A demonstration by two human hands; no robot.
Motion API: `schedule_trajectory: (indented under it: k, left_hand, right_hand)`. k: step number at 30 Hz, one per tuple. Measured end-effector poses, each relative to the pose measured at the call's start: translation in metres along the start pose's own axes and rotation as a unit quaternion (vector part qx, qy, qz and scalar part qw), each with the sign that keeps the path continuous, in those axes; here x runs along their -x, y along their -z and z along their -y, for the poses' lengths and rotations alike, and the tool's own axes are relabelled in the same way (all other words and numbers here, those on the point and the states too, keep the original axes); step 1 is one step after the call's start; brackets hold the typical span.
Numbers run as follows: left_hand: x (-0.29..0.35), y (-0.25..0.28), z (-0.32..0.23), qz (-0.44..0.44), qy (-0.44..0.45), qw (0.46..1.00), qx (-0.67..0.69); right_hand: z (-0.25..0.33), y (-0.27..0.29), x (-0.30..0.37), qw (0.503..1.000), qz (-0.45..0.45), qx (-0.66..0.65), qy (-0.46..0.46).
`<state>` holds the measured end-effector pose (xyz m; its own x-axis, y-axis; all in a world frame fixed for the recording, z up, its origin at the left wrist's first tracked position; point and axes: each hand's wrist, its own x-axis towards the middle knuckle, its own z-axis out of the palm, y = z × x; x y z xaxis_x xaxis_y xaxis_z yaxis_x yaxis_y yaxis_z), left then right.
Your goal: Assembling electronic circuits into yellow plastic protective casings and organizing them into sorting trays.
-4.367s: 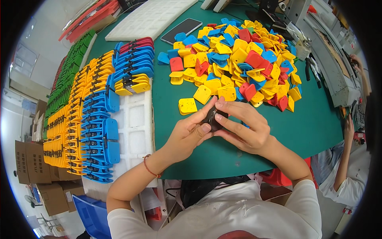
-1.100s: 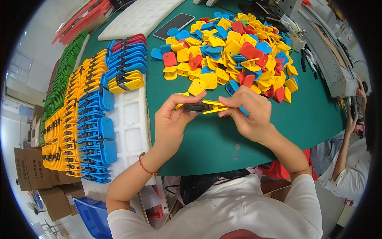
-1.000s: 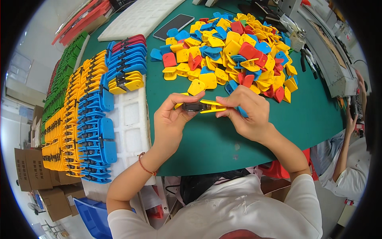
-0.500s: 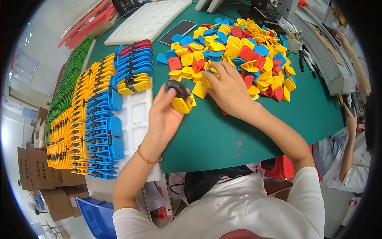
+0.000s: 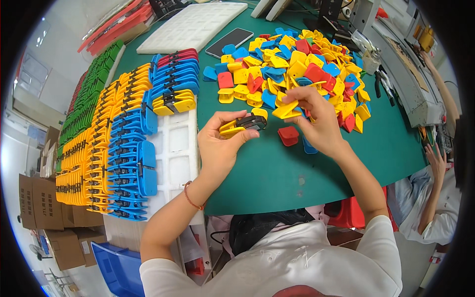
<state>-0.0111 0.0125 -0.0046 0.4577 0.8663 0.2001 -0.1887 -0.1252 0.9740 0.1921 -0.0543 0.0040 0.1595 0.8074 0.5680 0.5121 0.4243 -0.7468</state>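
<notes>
My left hand [image 5: 217, 146] is closed on a black plastic clip part [image 5: 253, 122] with a yellow plate [image 5: 230, 129] on it, held above the green table mat. Across from it, my right hand [image 5: 320, 123] pinches a loose yellow plastic plate [image 5: 285, 110] between thumb and fingers, a short gap from the black part. Below the right hand, a red plate [image 5: 288, 136] and a partly hidden blue plate [image 5: 310, 146] lie on the mat. Just beyond both hands spreads a heap of yellow, blue and red plates [image 5: 298, 69].
Rows of assembled blue clips [image 5: 147, 168], with yellow, green and red ones, stand at left beside a white foam tray [image 5: 178, 171]. A phone [image 5: 230, 42] and another foam tray [image 5: 193, 24] lie at the back. Pliers [image 5: 383, 86] and a machine border the right, near another person's hand [image 5: 436, 161].
My right hand has drawn back from the heap with a yellow plate. My left hand has moved right and turned the black part toward it. The red and blue plates now show on the mat.
</notes>
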Motion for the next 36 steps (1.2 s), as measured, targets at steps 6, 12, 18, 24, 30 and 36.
schedule_trajectory:
  k: [6,12,18,24,30,36]
  left_hand:
    - [0.002,0.0,0.005,0.005,-0.044,0.999,-0.01]
    - [0.004,-0.003,0.01,0.048,-0.106,0.992,-0.046]
    - [0.002,0.001,0.01,0.063,-0.129,0.984,-0.108]
    - [-0.002,0.003,-0.014,0.108,-0.211,0.924,-0.301]
    - [-0.027,0.043,-0.057,0.028,-0.312,0.805,-0.503]
    - [-0.031,0.097,-0.073,-0.047,-0.243,0.714,-0.656]
  right_hand:
    - [-0.003,0.008,0.013,0.973,0.025,0.147,0.176]
    - [0.0,-0.004,0.018,0.971,0.032,0.136,0.195]
    - [-0.002,-0.007,0.02,0.978,0.047,0.104,0.177]
    - [0.004,-0.008,0.023,0.983,0.071,0.095,0.14]
    - [0.017,-0.004,0.017,0.99,0.048,0.075,0.105]
    - [0.043,0.021,0.012,0.986,0.051,0.109,0.111]
